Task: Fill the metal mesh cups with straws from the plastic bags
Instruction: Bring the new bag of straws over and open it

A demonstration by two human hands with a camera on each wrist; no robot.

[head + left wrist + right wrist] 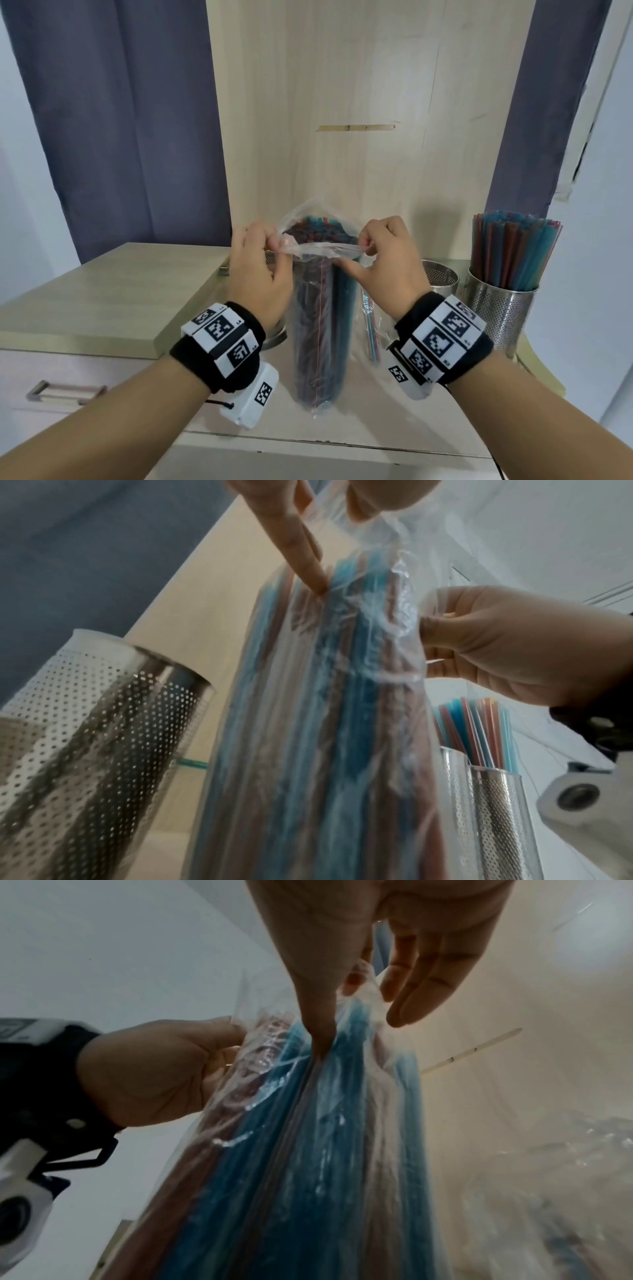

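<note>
Mesh cups (500, 317) crowding right of bag (320, 342)

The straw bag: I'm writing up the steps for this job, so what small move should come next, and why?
Probably pull the two hands a little further apart to widen the mouth. The left hand and right hand each pinch the top edge of the plastic bag, which stands upright and full, its straws showing at the partly open mouth. An empty mesh cup stands beside it.

Bag (320, 325) — left of filled cup (501, 315)

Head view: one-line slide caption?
Both hands, left and right, pinch open an upright bag of straws.
</note>
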